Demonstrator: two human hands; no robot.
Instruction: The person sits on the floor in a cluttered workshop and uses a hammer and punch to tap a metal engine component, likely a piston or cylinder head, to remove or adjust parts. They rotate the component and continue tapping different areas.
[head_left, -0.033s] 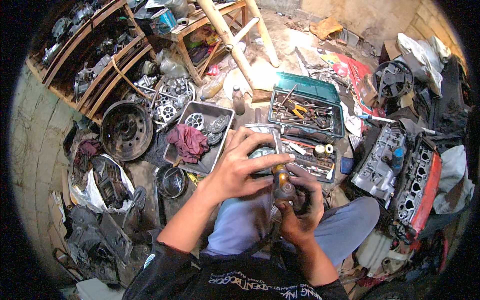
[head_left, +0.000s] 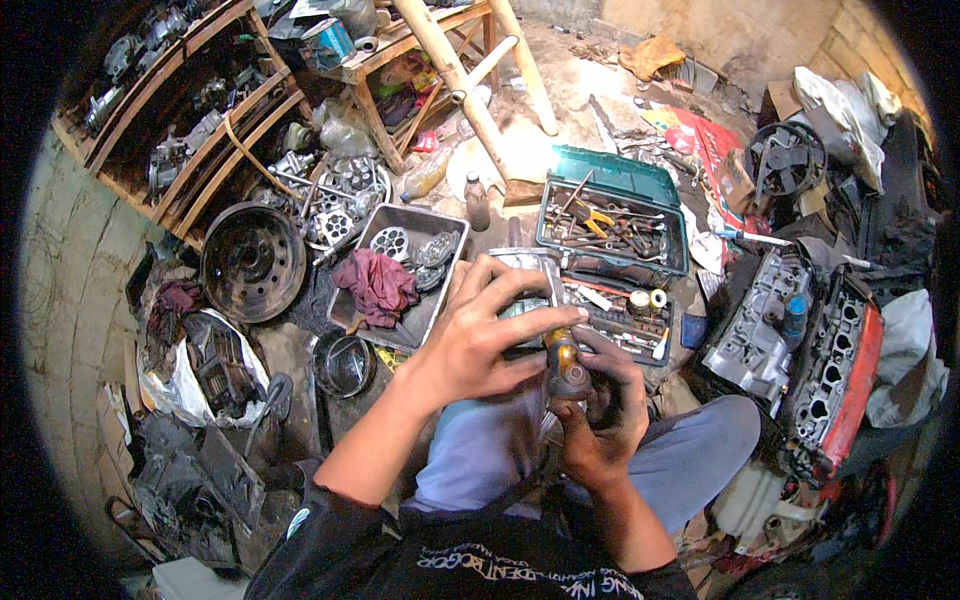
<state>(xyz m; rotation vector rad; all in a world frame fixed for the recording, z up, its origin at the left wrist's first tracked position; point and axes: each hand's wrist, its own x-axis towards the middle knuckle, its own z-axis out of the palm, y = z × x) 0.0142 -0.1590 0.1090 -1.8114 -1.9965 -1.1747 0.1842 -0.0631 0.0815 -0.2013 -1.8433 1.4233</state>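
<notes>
My left hand [head_left: 480, 330] curls over a silvery, box-shaped metal part [head_left: 535, 262] in front of my lap, its fingers spread across the top. One of its fingertips reaches to an amber, rounded handle-like piece [head_left: 563, 350] with a dark round end. Around that piece closes my right hand [head_left: 605, 400], thumb at the near end and fingers on the far side. Both hands hide much of the part and where the amber piece meets it.
Ahead lies a teal toolbox [head_left: 612, 165] full of tools, its tray [head_left: 640, 345] nearer me. To the left are a grey bin [head_left: 455, 235] with a maroon rag [head_left: 375, 285], a black wheel rim [head_left: 253, 262] and a wooden shelf [head_left: 190, 210]. Engine heads [head_left: 760, 330] lie at right.
</notes>
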